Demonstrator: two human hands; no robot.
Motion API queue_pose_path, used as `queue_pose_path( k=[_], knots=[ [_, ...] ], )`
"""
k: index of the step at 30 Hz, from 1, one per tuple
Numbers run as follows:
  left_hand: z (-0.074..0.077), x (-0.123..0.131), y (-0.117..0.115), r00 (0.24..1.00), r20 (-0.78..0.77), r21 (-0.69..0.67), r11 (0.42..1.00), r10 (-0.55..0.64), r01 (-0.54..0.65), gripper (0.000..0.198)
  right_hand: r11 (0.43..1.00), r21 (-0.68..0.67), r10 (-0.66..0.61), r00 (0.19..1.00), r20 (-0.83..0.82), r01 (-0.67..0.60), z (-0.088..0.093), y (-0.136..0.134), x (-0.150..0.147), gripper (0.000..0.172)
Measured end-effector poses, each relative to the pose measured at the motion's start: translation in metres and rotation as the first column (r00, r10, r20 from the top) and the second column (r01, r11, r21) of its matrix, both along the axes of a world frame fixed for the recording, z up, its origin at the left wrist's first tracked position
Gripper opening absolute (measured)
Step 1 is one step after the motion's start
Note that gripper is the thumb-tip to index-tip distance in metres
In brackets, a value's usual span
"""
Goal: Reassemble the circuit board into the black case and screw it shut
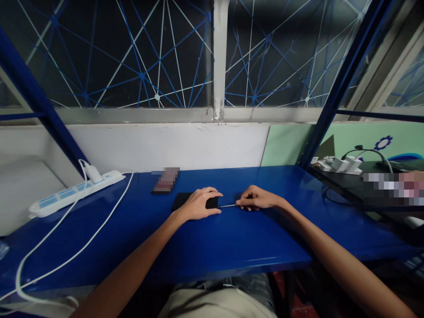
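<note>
My left hand lies over a flat black device on the blue table, fingers curled around its right end and holding it down. My right hand is closed in a pinch on a thin metal tool, which looks like a small screwdriver. The tool's tip points left and meets the right edge of the black device. Most of the device's right half is hidden under my left hand.
A white power strip with a plugged-in charger and a long white cable lies at the left. A blurred flat object sits behind the device. White adapters rest on a neighbouring dark bench at right.
</note>
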State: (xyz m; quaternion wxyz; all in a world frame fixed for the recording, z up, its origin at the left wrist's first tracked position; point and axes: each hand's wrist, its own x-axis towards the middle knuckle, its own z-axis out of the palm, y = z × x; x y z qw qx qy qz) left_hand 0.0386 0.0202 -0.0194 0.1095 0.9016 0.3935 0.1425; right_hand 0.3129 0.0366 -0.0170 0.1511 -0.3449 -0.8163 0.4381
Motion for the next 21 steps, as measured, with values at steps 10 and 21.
queue_pose_path(
  k=[10,21],
  knots=[
    [-0.0008,-0.0001,0.0008,1.0,0.018,-0.009,1.0,-0.003,0.003,0.051,0.999,0.024,-0.044,0.998,-0.042,0.045,0.002,-0.0014,-0.0033,0.036],
    [-0.0004,0.0001,0.0,1.0,0.016,0.003,1.0,-0.005,0.005,0.05,1.0,-0.005,0.016,1.0,-0.02,-0.016,0.0009,-0.0006,0.0,0.044]
  ],
)
